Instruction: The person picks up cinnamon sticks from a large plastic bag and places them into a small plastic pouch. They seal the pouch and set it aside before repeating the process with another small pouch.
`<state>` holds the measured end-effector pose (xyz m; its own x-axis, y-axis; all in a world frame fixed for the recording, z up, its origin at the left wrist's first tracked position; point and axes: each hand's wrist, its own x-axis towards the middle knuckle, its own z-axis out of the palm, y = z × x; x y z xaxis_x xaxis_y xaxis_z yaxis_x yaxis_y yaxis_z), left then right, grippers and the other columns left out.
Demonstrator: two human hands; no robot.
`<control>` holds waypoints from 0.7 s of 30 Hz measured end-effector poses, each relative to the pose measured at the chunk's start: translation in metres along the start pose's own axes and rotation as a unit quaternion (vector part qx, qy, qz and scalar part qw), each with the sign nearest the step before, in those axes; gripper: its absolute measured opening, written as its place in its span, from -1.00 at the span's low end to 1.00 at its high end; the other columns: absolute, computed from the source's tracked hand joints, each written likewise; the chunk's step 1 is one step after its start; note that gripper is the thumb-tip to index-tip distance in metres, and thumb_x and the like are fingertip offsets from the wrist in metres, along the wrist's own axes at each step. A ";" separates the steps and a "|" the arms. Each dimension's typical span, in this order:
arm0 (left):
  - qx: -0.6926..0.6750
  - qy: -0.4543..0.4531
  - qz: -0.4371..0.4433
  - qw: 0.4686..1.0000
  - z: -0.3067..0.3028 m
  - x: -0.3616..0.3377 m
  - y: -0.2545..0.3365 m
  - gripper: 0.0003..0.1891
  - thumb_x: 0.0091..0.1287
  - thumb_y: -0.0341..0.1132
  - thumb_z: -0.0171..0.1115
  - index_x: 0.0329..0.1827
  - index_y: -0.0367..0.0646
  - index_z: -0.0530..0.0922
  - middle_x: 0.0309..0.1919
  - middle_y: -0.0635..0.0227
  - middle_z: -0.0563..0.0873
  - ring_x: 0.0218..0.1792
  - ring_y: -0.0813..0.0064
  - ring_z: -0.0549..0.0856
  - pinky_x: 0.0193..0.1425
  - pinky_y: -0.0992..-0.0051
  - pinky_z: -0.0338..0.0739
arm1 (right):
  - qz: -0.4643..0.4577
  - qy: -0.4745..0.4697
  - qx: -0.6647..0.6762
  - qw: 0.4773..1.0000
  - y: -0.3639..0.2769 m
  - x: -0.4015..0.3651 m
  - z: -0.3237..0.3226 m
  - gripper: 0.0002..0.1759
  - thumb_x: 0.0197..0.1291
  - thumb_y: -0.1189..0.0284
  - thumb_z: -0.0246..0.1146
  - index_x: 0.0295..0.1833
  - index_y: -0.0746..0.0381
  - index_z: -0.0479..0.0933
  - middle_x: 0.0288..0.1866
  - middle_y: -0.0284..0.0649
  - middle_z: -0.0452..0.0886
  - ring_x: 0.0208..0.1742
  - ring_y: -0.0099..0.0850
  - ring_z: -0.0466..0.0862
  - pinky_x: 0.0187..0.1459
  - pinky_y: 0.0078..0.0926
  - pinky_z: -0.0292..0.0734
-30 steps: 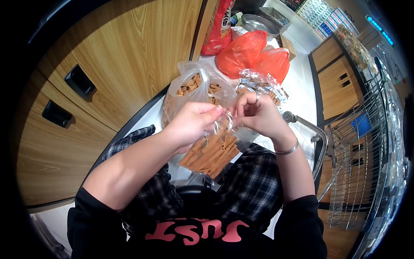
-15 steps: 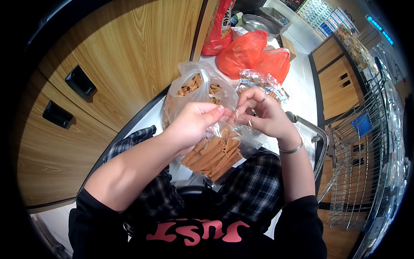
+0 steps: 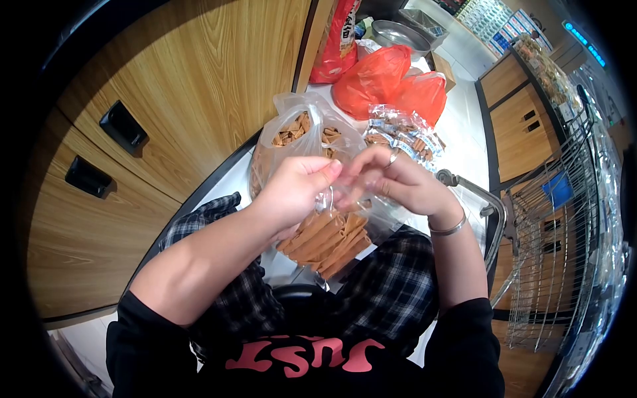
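Note:
A clear plastic bag of cinnamon sticks (image 3: 325, 242) hangs between my knees, its gathered neck pinched in my left hand (image 3: 295, 189), thumb on top. My right hand (image 3: 405, 182), with a ring and a bangle, is at the same neck; its fingertips are smeared by motion, so what they grip cannot be made out. Just beyond my left hand stands a large translucent bag (image 3: 288, 116) with cinnamon pieces inside. Past my right hand lie several small clear packets of cinnamon (image 3: 415, 139) with blue and white labels.
Red plastic bags (image 3: 378, 83) sit on the white floor ahead, beside a red printed sack (image 3: 335, 46) and a metal basin (image 3: 401, 38). Wooden cabinets (image 3: 199, 79) with black handles line the left. At the right stands a wire shopping cart (image 3: 537, 265).
My right hand's fingers have shifted slightly down and left, in closer to the bag's neck. My left hand keeps its pinch in nearly the same place.

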<state>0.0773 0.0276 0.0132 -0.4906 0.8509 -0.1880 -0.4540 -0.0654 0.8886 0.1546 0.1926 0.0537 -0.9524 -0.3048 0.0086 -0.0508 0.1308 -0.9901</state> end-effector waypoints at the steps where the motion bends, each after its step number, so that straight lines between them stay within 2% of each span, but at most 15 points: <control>1: 0.002 0.000 -0.001 1.000 0.000 0.000 0.001 -0.68 0.32 -0.28 -0.09 -0.14 -0.43 0.46 -0.28 0.13 0.60 -0.31 0.45 0.59 -0.17 0.50 0.46 | -0.043 0.032 -0.029 0.998 0.003 -0.002 -0.004 -0.90 0.18 0.50 0.00 -0.20 0.27 0.34 -0.39 -0.30 0.57 -0.26 -0.54 0.57 -0.19 -0.62 0.39; 2: -0.022 0.006 0.010 1.000 0.002 0.000 0.003 -0.68 0.32 -0.28 -0.09 -0.13 -0.43 0.45 -0.26 0.12 0.60 -0.28 0.42 0.60 -0.14 0.48 0.47 | -0.044 0.032 -0.028 0.998 0.002 -0.005 -0.007 -0.90 0.18 0.50 0.00 -0.20 0.27 0.34 -0.39 -0.30 0.57 -0.26 -0.54 0.57 -0.19 -0.62 0.39; 3: -0.047 0.011 0.021 0.999 0.003 -0.001 0.004 -0.67 0.33 -0.28 -0.09 -0.13 -0.44 0.45 -0.24 0.10 0.59 -0.26 0.38 0.61 -0.11 0.46 0.47 | -0.047 0.040 -0.082 0.995 0.000 -0.007 -0.010 -0.89 0.18 0.51 0.02 -0.19 0.29 0.34 -0.37 -0.26 0.56 -0.27 -0.51 0.58 -0.23 -0.64 0.41; 5: -0.028 0.016 0.016 0.999 0.005 -0.004 0.006 -0.67 0.33 -0.27 -0.10 -0.12 -0.44 0.44 -0.22 0.09 0.59 -0.23 0.36 0.61 -0.09 0.44 0.47 | -0.036 0.050 -0.173 0.983 -0.001 -0.010 -0.014 -0.89 0.15 0.52 0.06 -0.20 0.30 0.34 -0.39 -0.26 0.56 -0.33 -0.54 0.60 -0.31 -0.69 0.43; 6: -0.008 0.022 0.011 1.000 0.006 -0.004 0.006 -0.67 0.33 -0.27 -0.10 -0.11 -0.44 0.44 -0.21 0.08 0.58 -0.20 0.33 0.61 -0.06 0.43 0.47 | -0.037 0.050 -0.173 0.983 -0.006 -0.010 -0.014 -0.89 0.15 0.52 0.06 -0.20 0.30 0.34 -0.39 -0.26 0.56 -0.33 -0.54 0.60 -0.31 -0.69 0.43; 8: -0.010 0.026 0.012 1.000 0.004 -0.002 0.003 -0.66 0.33 -0.27 -0.10 -0.11 -0.44 0.43 -0.21 0.08 0.58 -0.19 0.33 0.60 -0.06 0.42 0.46 | 0.046 0.005 -0.334 0.942 -0.021 -0.009 -0.013 -0.92 0.15 0.52 0.06 -0.24 0.27 0.38 -0.42 -0.27 0.56 -0.39 -0.59 0.58 -0.31 -0.70 0.42; 12: 0.018 0.049 0.002 0.999 0.007 -0.003 0.001 -0.65 0.33 -0.25 -0.11 -0.11 -0.44 0.44 -0.20 0.09 0.58 -0.17 0.33 0.60 -0.05 0.41 0.46 | 0.088 0.000 -0.289 0.953 -0.015 -0.010 -0.011 -0.93 0.15 0.49 0.08 -0.26 0.25 0.42 -0.43 -0.27 0.55 -0.41 -0.64 0.54 -0.34 -0.69 0.41; 15: 0.013 0.041 0.024 0.999 -0.001 0.002 -0.002 -0.66 0.34 -0.25 -0.13 -0.10 -0.42 0.44 -0.18 0.10 0.58 -0.16 0.33 0.59 -0.03 0.40 0.45 | 0.065 0.002 -0.353 0.933 -0.006 -0.012 -0.014 -0.93 0.14 0.50 0.07 -0.28 0.24 0.45 -0.42 -0.29 0.55 -0.39 -0.62 0.51 -0.33 -0.67 0.42; 17: 0.004 0.037 0.053 0.998 -0.002 0.003 0.000 -0.66 0.34 -0.25 -0.14 -0.10 -0.41 0.43 -0.16 0.11 0.57 -0.15 0.32 0.59 -0.01 0.40 0.43 | 0.001 0.143 -0.168 0.975 0.005 -0.017 -0.016 -0.94 0.08 0.55 0.12 -0.29 0.26 0.46 -0.41 -0.31 0.54 -0.32 -0.59 0.51 -0.31 -0.68 0.44; 18: -0.010 0.033 0.081 0.996 -0.003 0.004 0.001 -0.66 0.34 -0.25 -0.14 -0.09 -0.40 0.43 -0.15 0.11 0.57 -0.14 0.32 0.59 0.01 0.40 0.42 | 0.002 0.144 -0.167 0.975 0.007 -0.016 -0.016 -0.94 0.08 0.55 0.12 -0.29 0.26 0.46 -0.41 -0.31 0.54 -0.32 -0.59 0.51 -0.31 -0.68 0.44; 20: -0.011 0.034 0.087 0.996 -0.003 0.003 0.001 -0.66 0.34 -0.24 -0.14 -0.08 -0.39 0.42 -0.14 0.13 0.56 -0.15 0.33 0.58 0.04 0.41 0.40 | -0.115 0.197 -0.186 0.956 0.008 -0.013 -0.016 -0.88 -0.02 0.54 0.23 -0.30 0.25 0.48 -0.48 -0.39 0.53 -0.39 -0.66 0.50 -0.46 -0.71 0.41; 21: -0.017 0.049 0.096 0.994 -0.002 0.003 0.002 -0.65 0.35 -0.24 -0.15 -0.08 -0.39 0.42 -0.15 0.13 0.56 -0.15 0.35 0.58 0.05 0.41 0.39 | -0.106 0.213 -0.214 0.947 0.004 -0.011 -0.008 -0.85 -0.11 0.58 0.30 -0.36 0.29 0.48 -0.51 -0.38 0.53 -0.43 -0.69 0.50 -0.50 -0.76 0.40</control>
<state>0.0729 0.0288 0.0136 -0.6403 0.7660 -0.0571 -0.3692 -0.2417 0.8974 0.1622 0.2042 0.0510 -0.9374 0.0296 0.3470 -0.2849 0.5080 -0.8129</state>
